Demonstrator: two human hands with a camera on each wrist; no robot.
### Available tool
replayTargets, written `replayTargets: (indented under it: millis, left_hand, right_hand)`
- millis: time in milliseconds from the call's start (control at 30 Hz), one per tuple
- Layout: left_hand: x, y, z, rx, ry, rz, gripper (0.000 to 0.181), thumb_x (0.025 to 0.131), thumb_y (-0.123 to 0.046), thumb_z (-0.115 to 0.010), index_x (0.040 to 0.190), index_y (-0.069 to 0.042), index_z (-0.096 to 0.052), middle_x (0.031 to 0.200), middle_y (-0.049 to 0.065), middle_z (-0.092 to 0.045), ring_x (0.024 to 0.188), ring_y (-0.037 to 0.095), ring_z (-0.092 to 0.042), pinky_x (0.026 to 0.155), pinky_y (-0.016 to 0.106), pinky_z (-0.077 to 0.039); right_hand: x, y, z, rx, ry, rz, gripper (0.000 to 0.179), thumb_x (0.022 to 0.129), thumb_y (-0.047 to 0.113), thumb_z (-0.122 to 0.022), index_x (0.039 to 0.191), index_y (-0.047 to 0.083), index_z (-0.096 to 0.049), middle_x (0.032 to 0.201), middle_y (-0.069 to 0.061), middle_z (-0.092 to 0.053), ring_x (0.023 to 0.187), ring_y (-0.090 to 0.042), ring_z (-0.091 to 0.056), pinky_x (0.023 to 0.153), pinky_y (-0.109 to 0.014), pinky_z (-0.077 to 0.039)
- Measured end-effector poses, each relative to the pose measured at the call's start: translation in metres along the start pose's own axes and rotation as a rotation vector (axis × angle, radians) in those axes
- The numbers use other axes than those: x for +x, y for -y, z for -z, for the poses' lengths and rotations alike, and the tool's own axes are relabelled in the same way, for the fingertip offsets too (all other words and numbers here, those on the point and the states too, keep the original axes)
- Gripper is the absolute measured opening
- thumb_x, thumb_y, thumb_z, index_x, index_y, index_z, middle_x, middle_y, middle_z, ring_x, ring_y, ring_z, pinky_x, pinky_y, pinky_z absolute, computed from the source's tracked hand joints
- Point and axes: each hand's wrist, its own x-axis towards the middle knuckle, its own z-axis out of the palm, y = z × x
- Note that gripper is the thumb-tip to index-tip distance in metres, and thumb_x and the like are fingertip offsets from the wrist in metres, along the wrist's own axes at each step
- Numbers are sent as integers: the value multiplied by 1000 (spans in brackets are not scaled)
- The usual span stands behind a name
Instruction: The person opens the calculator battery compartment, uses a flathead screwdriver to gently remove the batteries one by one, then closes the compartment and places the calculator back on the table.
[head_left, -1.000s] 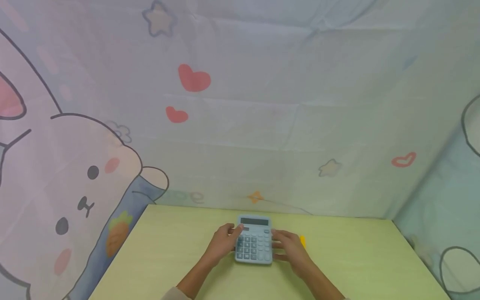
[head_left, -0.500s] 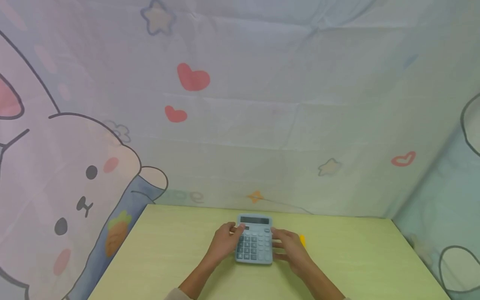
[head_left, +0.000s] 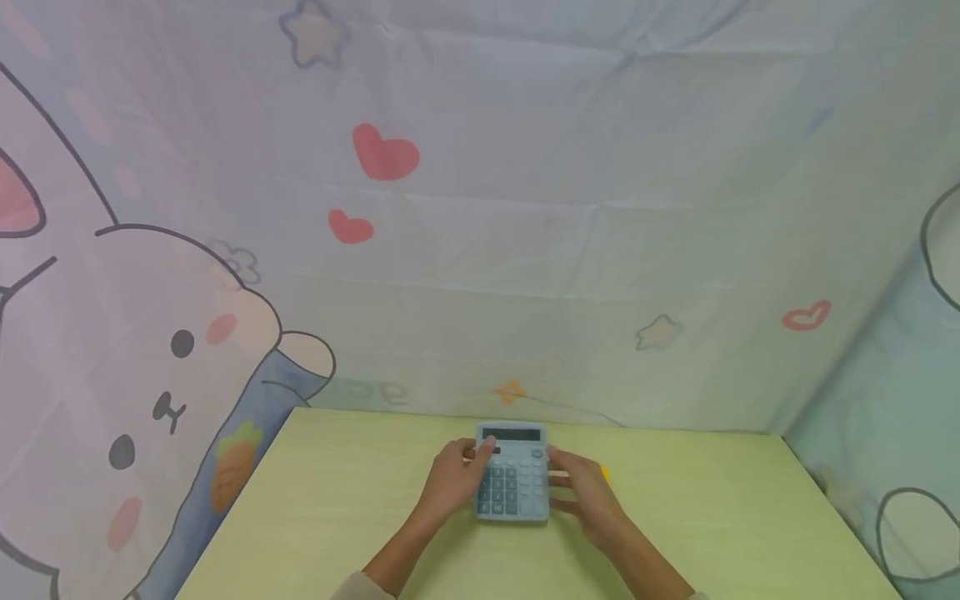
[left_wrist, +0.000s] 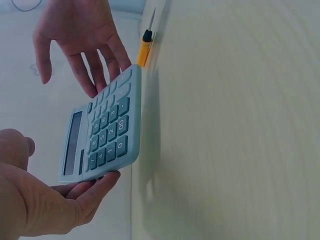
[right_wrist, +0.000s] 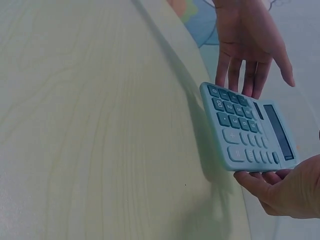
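A pale blue calculator with a dark display is held up between both hands, its keys facing the person. In the left wrist view the calculator stands tilted, with its shadow on the table. My left hand supports one side edge with its extended fingers; the thumb stands off the face. My right hand touches the opposite edge with nearly straight fingertips. The right wrist view shows the right hand under that edge, its thumb hidden, and the left hand with its thumb spread away.
A thin tool with an orange handle, black collar and metal shaft, like a screwdriver, lies on the table beyond the right hand. The pale wooden table meets a cartoon-printed cloth at its far edge.
The calculator has moved slightly up and to the right in the head view, both hands going along with it. The right hand now covers more of the orange handle.
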Motion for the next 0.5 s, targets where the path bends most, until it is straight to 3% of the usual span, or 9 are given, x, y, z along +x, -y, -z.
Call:
replayTargets:
  millis: [500]
  left_hand:
    - [3,-1,3,-16,2,23,71,107,-63,-49,139,-2,-65,125,13,-69,115,36,-69,94,55,-56]
  right_hand:
    - [-1,5,3,-13,24,25,62,108,47,-56,141,-6,-61,141,-23,-58,129,-43,-57,102,-58,-55]
